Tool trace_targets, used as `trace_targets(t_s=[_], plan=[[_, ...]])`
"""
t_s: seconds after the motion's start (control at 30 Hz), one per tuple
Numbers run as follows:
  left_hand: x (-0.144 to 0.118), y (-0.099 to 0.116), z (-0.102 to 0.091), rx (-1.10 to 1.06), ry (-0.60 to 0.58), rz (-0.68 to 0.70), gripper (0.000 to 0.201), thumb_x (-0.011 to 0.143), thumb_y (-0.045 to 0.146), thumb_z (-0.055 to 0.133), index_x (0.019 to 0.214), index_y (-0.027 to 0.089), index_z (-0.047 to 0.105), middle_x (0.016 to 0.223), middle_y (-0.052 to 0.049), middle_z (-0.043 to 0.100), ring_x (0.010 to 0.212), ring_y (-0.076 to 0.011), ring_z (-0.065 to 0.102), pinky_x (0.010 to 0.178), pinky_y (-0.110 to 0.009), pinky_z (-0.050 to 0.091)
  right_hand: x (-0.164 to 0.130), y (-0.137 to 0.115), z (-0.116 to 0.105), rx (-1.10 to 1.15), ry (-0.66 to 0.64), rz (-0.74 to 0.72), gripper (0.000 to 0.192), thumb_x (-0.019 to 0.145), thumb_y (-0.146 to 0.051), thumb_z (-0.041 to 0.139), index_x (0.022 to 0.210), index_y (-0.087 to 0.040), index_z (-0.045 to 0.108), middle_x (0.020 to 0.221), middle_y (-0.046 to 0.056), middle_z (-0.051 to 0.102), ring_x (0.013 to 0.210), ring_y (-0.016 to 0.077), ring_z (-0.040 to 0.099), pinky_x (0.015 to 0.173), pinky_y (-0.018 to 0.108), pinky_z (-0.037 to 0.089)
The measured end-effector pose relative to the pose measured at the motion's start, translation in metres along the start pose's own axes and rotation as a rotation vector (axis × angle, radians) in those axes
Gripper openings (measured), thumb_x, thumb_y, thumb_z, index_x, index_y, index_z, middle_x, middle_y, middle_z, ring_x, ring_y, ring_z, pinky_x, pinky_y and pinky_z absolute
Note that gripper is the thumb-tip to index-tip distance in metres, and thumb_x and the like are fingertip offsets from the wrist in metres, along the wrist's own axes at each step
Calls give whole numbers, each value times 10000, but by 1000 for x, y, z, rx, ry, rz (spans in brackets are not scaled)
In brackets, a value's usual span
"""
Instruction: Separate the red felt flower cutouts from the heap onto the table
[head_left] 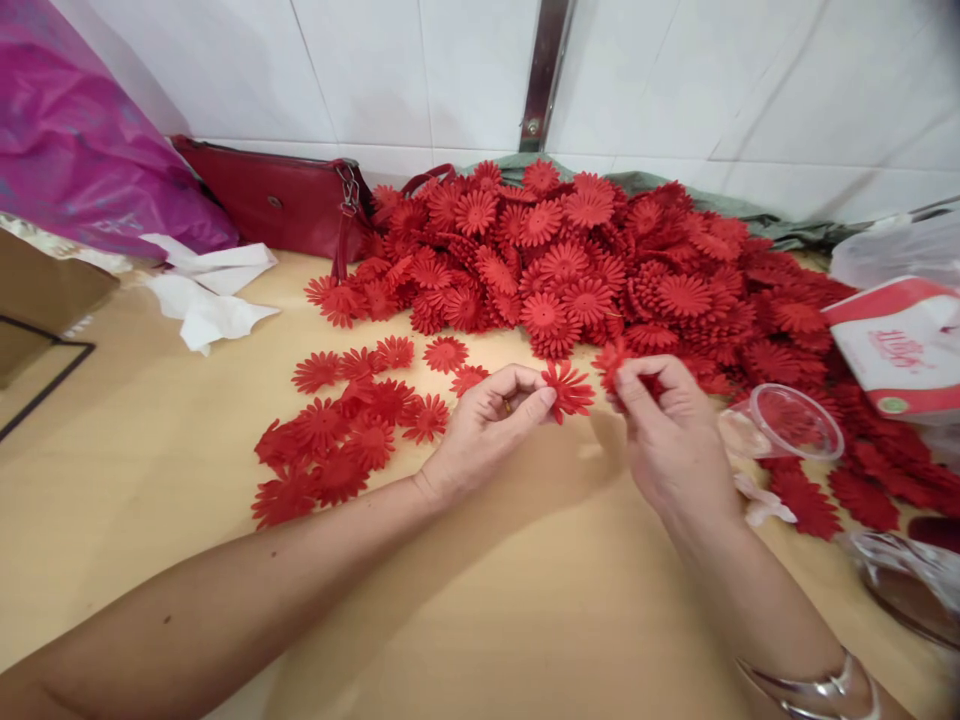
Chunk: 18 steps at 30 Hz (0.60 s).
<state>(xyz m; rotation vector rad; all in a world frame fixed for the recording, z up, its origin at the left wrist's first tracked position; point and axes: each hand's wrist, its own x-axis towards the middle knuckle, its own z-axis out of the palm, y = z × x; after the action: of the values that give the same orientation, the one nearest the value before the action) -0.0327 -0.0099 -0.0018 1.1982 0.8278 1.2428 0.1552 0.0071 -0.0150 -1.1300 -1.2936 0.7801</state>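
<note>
My left hand [499, 420] pinches a red artificial flower piece [570, 391] by one edge, between thumb and forefinger. To its right, my right hand [667, 425] is closed on another red flower piece [609, 362], partly hidden by the fingers. The two pieces are a small gap apart above the table. Left of my left hand, a loose group of red flower pieces [367, 440] is spread on the table. Behind both hands rises a large heap of red flower pieces [562, 265], some of them stacked.
A red handbag [270, 195] leans near the tiled wall [375, 70], beside a purple bag [90, 130]. White tissues [210, 290] lie at left. On the right are a clear plastic cup [795, 422] on its side, a tissue pack [900, 350] and a lidded clear container [907, 585].
</note>
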Motion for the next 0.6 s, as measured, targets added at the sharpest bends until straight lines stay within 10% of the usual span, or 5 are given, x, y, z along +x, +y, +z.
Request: trace_targets(t_s=[0.1, 0.3, 0.6], plan=[[0, -1, 0, -30, 84, 63, 211, 921, 359, 675, 832, 177, 616, 779, 5, 634, 745, -99, 576, 757, -226, 469, 2, -1, -1, -64, 79, 8, 79, 919, -307, 643, 890, -233, 639, 795, -20, 589, 732, 141, 546, 717, 289, 443], [3, -3, -2, -97, 291, 124, 220, 876, 384, 728, 910, 196, 620, 765, 31, 642, 716, -84, 613, 753, -215, 505, -12, -19, 15, -353, -270, -127, 207, 960, -265, 572, 1103, -233, 718, 1031, 61, 683, 937, 195, 639, 864, 354, 508], [0, -1, 0, -37, 8, -77, 249, 889, 423, 703, 888, 174, 702, 796, -10, 691, 735, -107, 612, 757, -234, 495, -11, -27, 9, -118, -235, 44, 219, 967, -418, 597, 1006, -233, 706, 940, 30, 709, 858, 177, 635, 819, 344, 524]])
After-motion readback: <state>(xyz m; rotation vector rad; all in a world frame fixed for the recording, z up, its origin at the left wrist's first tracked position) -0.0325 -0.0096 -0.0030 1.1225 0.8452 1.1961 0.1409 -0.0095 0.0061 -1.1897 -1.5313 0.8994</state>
